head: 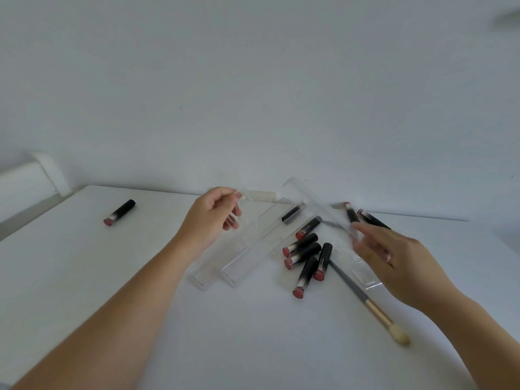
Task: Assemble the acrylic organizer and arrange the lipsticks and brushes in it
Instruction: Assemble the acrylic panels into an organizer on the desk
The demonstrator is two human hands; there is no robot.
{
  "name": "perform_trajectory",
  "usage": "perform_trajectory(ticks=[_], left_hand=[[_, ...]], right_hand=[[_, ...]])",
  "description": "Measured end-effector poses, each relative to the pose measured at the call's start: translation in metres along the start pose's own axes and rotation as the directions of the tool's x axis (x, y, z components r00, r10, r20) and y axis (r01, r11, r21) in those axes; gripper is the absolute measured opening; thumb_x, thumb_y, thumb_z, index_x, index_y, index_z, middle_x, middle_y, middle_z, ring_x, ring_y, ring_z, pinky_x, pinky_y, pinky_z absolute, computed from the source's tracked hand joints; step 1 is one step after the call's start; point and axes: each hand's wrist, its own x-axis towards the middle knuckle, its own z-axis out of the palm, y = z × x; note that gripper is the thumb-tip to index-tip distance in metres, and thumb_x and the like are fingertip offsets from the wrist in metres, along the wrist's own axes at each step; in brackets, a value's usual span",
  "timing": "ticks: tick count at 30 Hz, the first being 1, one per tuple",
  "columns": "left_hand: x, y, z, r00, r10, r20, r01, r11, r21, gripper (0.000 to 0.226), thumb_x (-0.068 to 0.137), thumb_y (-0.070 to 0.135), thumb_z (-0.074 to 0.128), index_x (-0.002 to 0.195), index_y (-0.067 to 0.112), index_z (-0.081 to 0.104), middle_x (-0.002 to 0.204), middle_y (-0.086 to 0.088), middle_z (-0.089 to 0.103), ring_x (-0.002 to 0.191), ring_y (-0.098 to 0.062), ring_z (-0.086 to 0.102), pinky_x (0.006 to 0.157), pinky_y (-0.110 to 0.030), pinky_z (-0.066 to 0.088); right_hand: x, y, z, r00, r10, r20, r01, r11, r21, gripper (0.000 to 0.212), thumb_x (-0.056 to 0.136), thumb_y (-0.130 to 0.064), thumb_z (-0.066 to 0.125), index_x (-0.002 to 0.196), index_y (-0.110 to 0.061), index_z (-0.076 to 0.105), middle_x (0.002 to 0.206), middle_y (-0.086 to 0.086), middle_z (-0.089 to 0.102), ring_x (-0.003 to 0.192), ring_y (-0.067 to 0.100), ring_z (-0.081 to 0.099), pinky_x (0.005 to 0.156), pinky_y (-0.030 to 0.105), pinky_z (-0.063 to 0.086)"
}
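My left hand (209, 218) pinches the upper end of a clear acrylic organizer piece (225, 263) whose lower end rests on the white table (84, 263). My right hand (394, 254) is blurred. The near end of a long clear acrylic strip (315, 204) sits between its index finger and thumb. Under that hand lies a clear acrylic plate (365, 277). Several black lipsticks (304, 249) with pink ends lie in a heap between my hands, and more (351, 213) sit behind the right hand. One lipstick (119, 212) lies alone at far left. A grey-handled brush (368, 302) points towards me.
The table backs onto a plain white wall (253, 94). A white boxed duct (36, 178) runs along the wall at left, beside the table's left edge. A pale cream piece (261, 196) lies by the wall behind my left hand.
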Motion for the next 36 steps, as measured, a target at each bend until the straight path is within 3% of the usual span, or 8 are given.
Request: perform_trajectory(ticks=[6,9,14,16,18,22,25,36], left_hand=[[0.0,-0.012,0.008,1.0,0.016,0.015,-0.019,0.966,0.258,0.008,0.09,0.029,0.071,0.086,0.03,0.078,0.067,0.02,0.067,0.06,0.004,0.057,0.059,-0.007,0.041],[-0.002,-0.014,0.012,0.998,0.049,0.044,-0.063,0.907,0.417,0.008,0.086,0.03,0.071,0.081,0.031,0.077,0.078,0.027,0.067,0.07,0.008,0.059,0.062,-0.011,0.04],[0.008,-0.019,-0.005,0.99,0.135,0.031,-0.128,0.803,0.582,0.014,0.087,0.04,0.07,0.096,0.03,0.077,0.107,0.012,0.066,0.097,-0.012,0.061,0.088,-0.032,0.048],[0.02,-0.025,-0.034,0.966,0.252,-0.051,-0.138,0.677,0.723,0.026,0.089,0.038,0.069,0.107,0.022,0.076,0.116,-0.002,0.069,0.108,-0.026,0.062,0.096,-0.037,0.046],[0.035,-0.039,-0.075,0.958,0.244,-0.15,0.01,0.495,0.869,0.043,0.091,0.042,0.062,0.123,0.014,0.069,0.134,-0.014,0.062,0.124,-0.034,0.055,0.105,-0.042,0.038],[0.048,-0.081,-0.144,0.882,-0.105,-0.458,0.469,0.259,0.844,0.065,0.093,0.054,0.046,0.144,0.015,0.046,0.155,-0.021,0.034,0.145,-0.041,0.024,0.118,-0.05,0.015],[0.053,-0.094,-0.164,0.815,-0.2,-0.545,0.58,0.249,0.776,0.068,0.089,0.056,0.041,0.14,0.011,0.047,0.149,-0.022,0.039,0.141,-0.042,0.027,0.116,-0.051,0.017],[0.063,-0.098,-0.159,0.852,-0.156,-0.499,0.523,0.265,0.81,0.036,0.102,0.022,0.034,0.118,0.002,0.059,0.123,-0.022,0.059,0.119,-0.041,0.05,0.099,-0.045,0.037]], right_hand=[[-0.001,-0.003,0.009,0.991,-0.026,0.128,0.043,0.99,-0.137,0.046,0.086,-0.062,0.051,0.126,-0.042,0.063,0.092,-0.029,0.059,0.077,-0.001,0.059,0.068,0.031,0.053],[-0.002,-0.004,0.012,0.992,-0.048,0.113,0.066,0.985,-0.16,0.05,0.085,-0.066,0.047,0.125,-0.041,0.065,0.09,-0.029,0.058,0.076,0.0,0.058,0.065,0.032,0.053],[-0.003,-0.004,0.013,0.993,-0.065,0.101,0.083,0.979,-0.184,0.054,0.085,-0.07,0.04,0.126,-0.042,0.063,0.089,-0.03,0.057,0.075,0.0,0.058,0.061,0.028,0.051],[-0.002,-0.004,0.014,0.992,-0.072,0.1,0.09,0.978,-0.189,0.053,0.085,-0.07,0.04,0.125,-0.044,0.062,0.089,-0.03,0.057,0.075,-0.003,0.057,0.059,0.025,0.049],[-0.002,-0.006,0.014,0.992,-0.074,0.102,0.092,0.978,-0.189,0.052,0.085,-0.07,0.04,0.125,-0.045,0.061,0.089,-0.03,0.056,0.075,-0.006,0.056,0.058,0.02,0.044],[-0.003,-0.008,0.012,0.992,-0.076,0.101,0.094,0.978,-0.188,0.053,0.085,-0.07,0.04,0.124,-0.043,0.062,0.089,-0.029,0.057,0.073,-0.003,0.056,0.057,0.02,0.042],[-0.003,-0.007,0.013,0.993,-0.067,0.1,0.086,0.977,-0.197,0.052,0.085,-0.068,0.041,0.124,-0.042,0.063,0.089,-0.026,0.058,0.073,0.0,0.056,0.059,0.022,0.043],[-0.003,-0.006,0.014,0.994,-0.04,0.104,0.059,0.979,-0.193,0.053,0.084,-0.068,0.043,0.125,-0.041,0.064,0.09,-0.026,0.06,0.076,0.002,0.059,0.065,0.03,0.051]])
